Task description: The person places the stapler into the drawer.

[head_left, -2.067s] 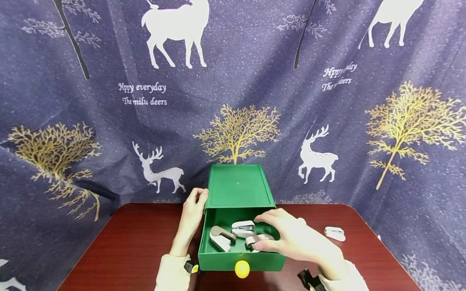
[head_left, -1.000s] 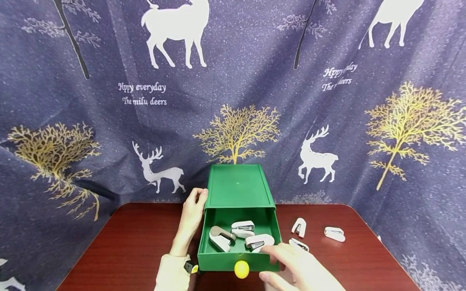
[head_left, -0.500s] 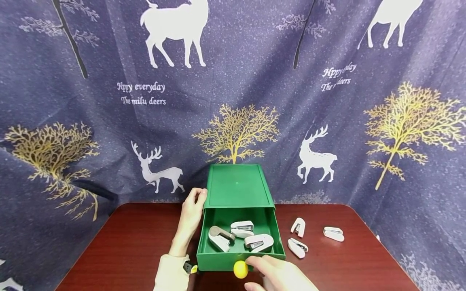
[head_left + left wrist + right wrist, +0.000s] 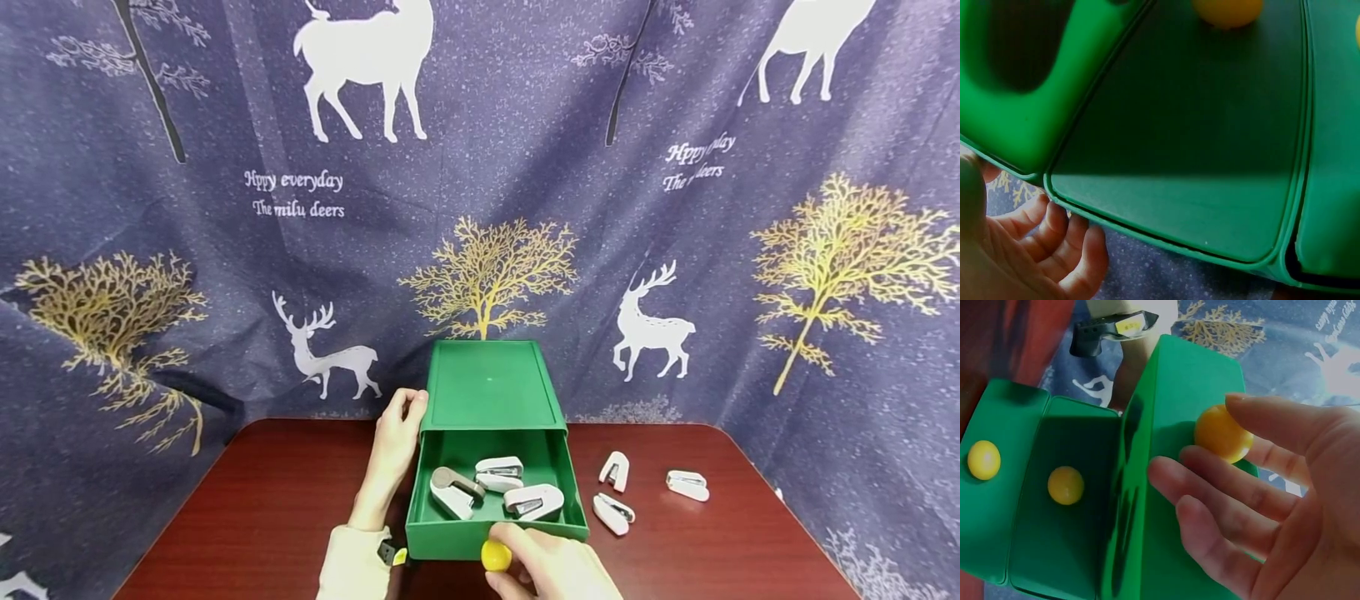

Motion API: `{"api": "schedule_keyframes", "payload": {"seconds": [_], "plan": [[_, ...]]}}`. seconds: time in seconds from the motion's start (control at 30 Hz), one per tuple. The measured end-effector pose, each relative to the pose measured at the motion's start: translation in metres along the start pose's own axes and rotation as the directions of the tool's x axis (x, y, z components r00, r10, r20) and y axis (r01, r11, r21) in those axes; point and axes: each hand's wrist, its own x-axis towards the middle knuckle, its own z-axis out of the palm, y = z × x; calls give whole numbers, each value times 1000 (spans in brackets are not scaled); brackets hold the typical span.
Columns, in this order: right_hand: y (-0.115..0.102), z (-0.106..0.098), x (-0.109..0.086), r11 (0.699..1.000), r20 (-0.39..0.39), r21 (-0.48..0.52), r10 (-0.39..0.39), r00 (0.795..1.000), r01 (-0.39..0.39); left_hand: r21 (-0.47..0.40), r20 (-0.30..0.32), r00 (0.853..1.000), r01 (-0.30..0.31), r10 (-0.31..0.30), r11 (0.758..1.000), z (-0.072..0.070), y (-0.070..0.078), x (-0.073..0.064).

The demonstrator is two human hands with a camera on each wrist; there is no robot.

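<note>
A green drawer cabinet (image 4: 489,383) has its top drawer (image 4: 442,540) pulled out towards me. Inside lie a grey-and-white stapler (image 4: 452,498) on the left, a white stapler (image 4: 498,481) behind, and another white stapler (image 4: 542,497) near the front right. My right hand (image 4: 558,568) pinches the drawer's round yellow knob (image 4: 1217,432), thumb on one side and fingers on the other. At the cabinet's left side, my left hand (image 4: 393,450) rests its fingertips against the edge; its fingers (image 4: 1088,250) are loosely bent in the left wrist view.
Right of the cabinet, three white staplers lie on the dark red table (image 4: 285,508): one upright-looking stapler (image 4: 615,471), a nearer stapler (image 4: 613,513) and a farther-right stapler (image 4: 687,484). Lower drawers with a yellow knob (image 4: 1066,485) are shut. A patterned cloth (image 4: 480,167) hangs behind.
My right hand has come away from the front-right stapler, moved out of the drawer and down to the front, and taken hold of the yellow knob. The left hand has stayed in place.
</note>
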Motion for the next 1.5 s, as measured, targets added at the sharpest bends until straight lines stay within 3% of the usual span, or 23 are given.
{"api": "schedule_keyframes", "payload": {"seconds": [0.33,0.57,0.77,1.2,1.5], "plan": [[5,0,2,999,13,39,36,999,-37,-5,9,1000,17,-17,1000,0,0,0],[11,9,9,998,-62,53,40,997,-37,0,7,1000,2,-2,1000,-2,-1,0],[19,20,20,993,-86,70,103,991,-97,1,1,1000,-3,3,1000,-4,-1,0],[36,38,33,965,-151,132,247,957,-228,-13,3,1000,-2,2,1000,-1,-2,-2],[47,49,41,918,-150,311,302,941,-245,-2,2,1000,-2,2,1000,1,-2,-1]]}}
